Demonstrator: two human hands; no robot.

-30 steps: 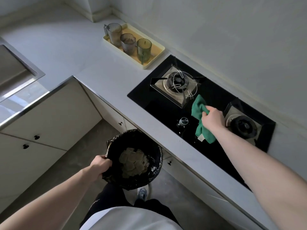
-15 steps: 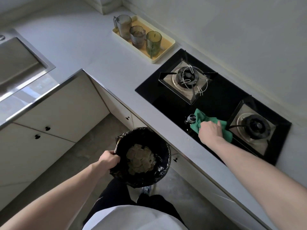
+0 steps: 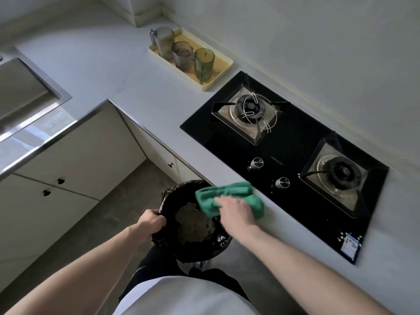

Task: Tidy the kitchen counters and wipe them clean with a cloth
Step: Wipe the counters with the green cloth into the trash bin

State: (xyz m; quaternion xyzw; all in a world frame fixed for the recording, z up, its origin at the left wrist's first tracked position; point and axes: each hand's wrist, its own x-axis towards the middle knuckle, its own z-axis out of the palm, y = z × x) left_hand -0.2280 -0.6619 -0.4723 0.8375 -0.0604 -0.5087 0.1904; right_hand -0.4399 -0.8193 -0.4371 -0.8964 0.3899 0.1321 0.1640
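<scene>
White, smooth bench (image 3: 145,96) runs along a plain pale wall & bends round a corner. Set into it is a shiny black glass stove (image 3: 295,142) w/ two round burners in square metal trays & two small round silver knobs (image 3: 256,163) near the front. A little sticker (image 3: 350,245) sits on the stove's near corner.

The right hand (image 3: 236,211) holds a soft green cloth (image 3: 227,196), fingers curled over it. The cloth is bunched & wrinkly. It lies at the front edge of the bench, just beside the stove, w/ one end hanging out over the bin.

The left hand (image 3: 151,223) grips the rim of a round bin (image 3: 193,223) lined w/ a crinkly black plastic bag. The bin is held up just below the bench edge. Inside are pale, flat scraps.

Farther back, a long yellow tray (image 3: 218,75) w/ a low rim holds three see-thru cups in a row; the nearest one (image 3: 204,64) is green & ribbed.

At the left is a shiny metal sink (image 3: 29,96). Under the bench are flat cream cupboard doors w/ small dark knobs (image 3: 61,181). Floor is grey & dull.
</scene>
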